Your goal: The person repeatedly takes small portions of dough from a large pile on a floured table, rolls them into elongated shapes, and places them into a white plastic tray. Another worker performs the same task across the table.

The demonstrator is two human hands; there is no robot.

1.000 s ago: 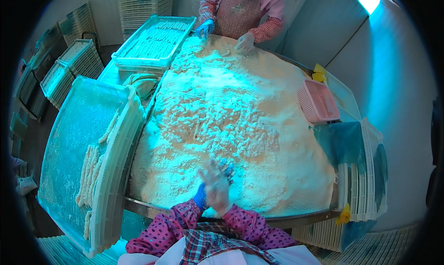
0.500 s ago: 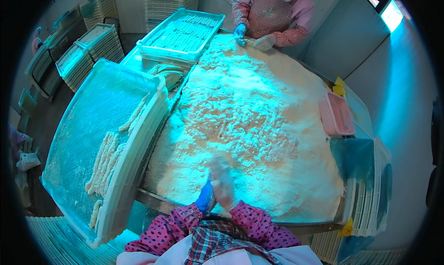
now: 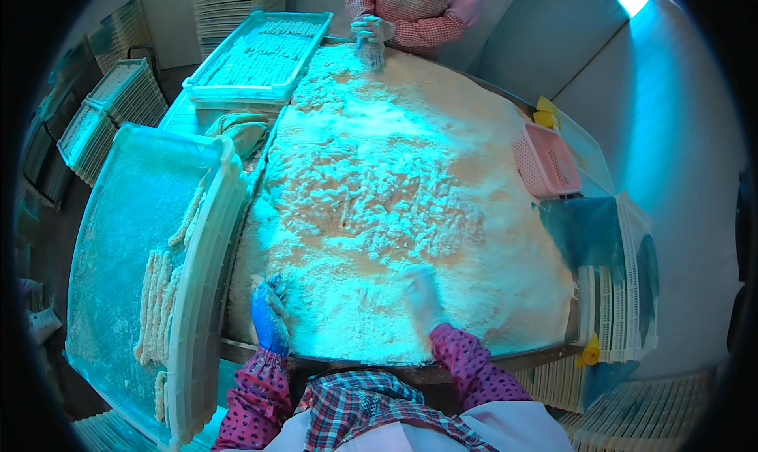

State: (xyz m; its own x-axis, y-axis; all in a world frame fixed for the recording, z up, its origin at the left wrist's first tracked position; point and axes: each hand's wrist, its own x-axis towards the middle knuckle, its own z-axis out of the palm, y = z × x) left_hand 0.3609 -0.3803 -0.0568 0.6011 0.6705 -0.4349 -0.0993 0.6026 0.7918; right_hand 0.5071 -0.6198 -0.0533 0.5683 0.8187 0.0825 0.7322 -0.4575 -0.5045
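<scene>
Where visible, crumb heap [image 3: 379,191] seemingly under hands [image 3: 422,294].

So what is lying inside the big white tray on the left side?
The tray holds rows of floured strips, mostly near its right wall, over a thin dusting of flour. The rest of its floor shows bare. What lies under the strips is covered.

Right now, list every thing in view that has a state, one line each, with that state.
left hand: blue-gloved, resting in the crumbs at the table's near edge.
right hand: crumb-coated, pressed flat into the crumbs.
crumb pile: spread thick over the table.
near tray: partly filled, a few breaded sticks in rows.
far tray: nearly full of sticks.
pink basket: tilted at the table's right edge; contents hidden.
co-worker's hands: gloved, together over the far edge.
</scene>
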